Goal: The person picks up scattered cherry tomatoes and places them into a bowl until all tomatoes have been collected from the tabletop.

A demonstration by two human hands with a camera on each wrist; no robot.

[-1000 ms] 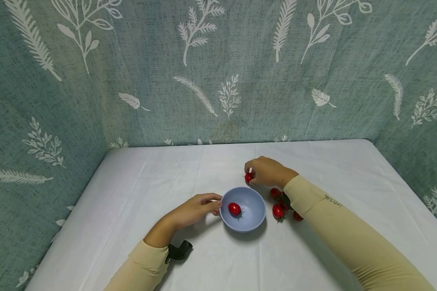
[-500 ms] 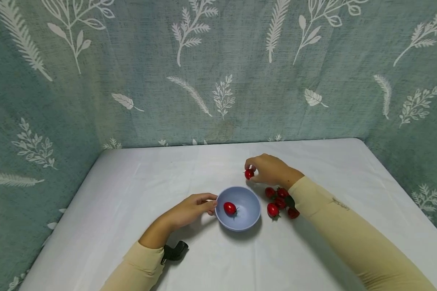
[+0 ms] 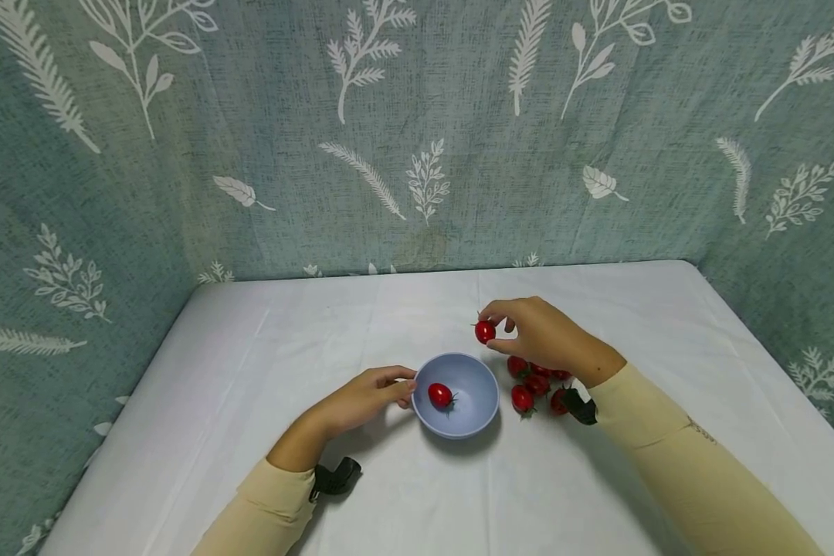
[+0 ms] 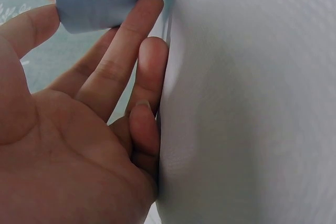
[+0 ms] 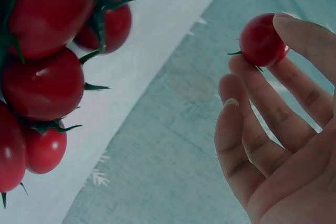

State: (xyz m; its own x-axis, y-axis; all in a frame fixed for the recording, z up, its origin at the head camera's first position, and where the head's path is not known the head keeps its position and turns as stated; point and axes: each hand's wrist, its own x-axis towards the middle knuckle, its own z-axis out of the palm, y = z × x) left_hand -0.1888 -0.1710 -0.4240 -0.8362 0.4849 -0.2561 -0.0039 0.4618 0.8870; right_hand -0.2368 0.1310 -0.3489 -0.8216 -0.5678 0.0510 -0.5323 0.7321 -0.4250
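lying between bowl (image 3: pixel 479 398) and right sleeve (image 3: pixel 674 448), red tomatoes (image 3: pixel 537 384) huddle together.

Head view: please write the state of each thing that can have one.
Round blue bowl: upright, containing one red oval tomato.
Red tomato with green calyx: pinched in right grip, raised.
Clustered red tomatoes: lying on white cloth.
Left grip: touching the bowl's side.
White cloth: spread, slightly creased.

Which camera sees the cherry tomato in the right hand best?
The right wrist view: there the cherry tomato looks biggest, pinched in the right hand. The head view shows it too, but small; the left wrist view doesn't show it at all.
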